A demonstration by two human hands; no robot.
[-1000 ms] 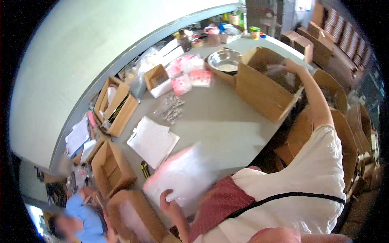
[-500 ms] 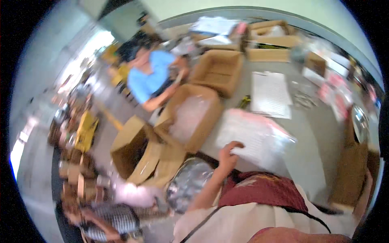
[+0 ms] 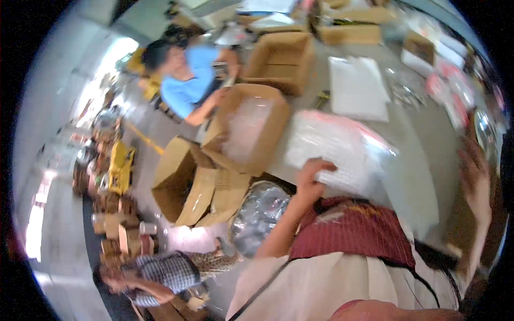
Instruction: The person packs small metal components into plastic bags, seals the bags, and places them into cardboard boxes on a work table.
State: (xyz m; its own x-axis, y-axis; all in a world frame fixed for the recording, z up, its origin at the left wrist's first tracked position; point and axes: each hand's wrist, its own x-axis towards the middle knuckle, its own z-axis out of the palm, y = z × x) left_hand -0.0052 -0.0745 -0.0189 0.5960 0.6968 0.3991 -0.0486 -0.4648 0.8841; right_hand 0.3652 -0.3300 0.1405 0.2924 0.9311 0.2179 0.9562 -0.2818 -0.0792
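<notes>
My left hand (image 3: pixel 313 181) is at the near left edge of a stack of clear plastic bags (image 3: pixel 342 144) with a reddish top edge, lying flat on the grey table. Its index finger and thumb are apart, with nothing visible gripped between them. At the far right, my right hand (image 3: pixel 474 168) is raised beside a brown cardboard box (image 3: pixel 455 203). Its fingers look stretched out, though blurred, and no held thing shows. White printed sheets (image 3: pixel 357 88) lie beyond the bags.
An open carton with clear bags (image 3: pixel 276 125) and another open carton (image 3: pixel 281 56) stand left of the sheets. Small bagged parts (image 3: pixel 407 88) lie right. A sack of shiny items (image 3: pixel 259 214) stands by my left arm. A co-worker in blue (image 3: pixel 187 83) sits across; another person (image 3: pixel 166 275) is lower left.
The view has shifted, so the table contents appear higher. My right hand has come into view at the right by the box. My left hand remains at the bags' edge.
</notes>
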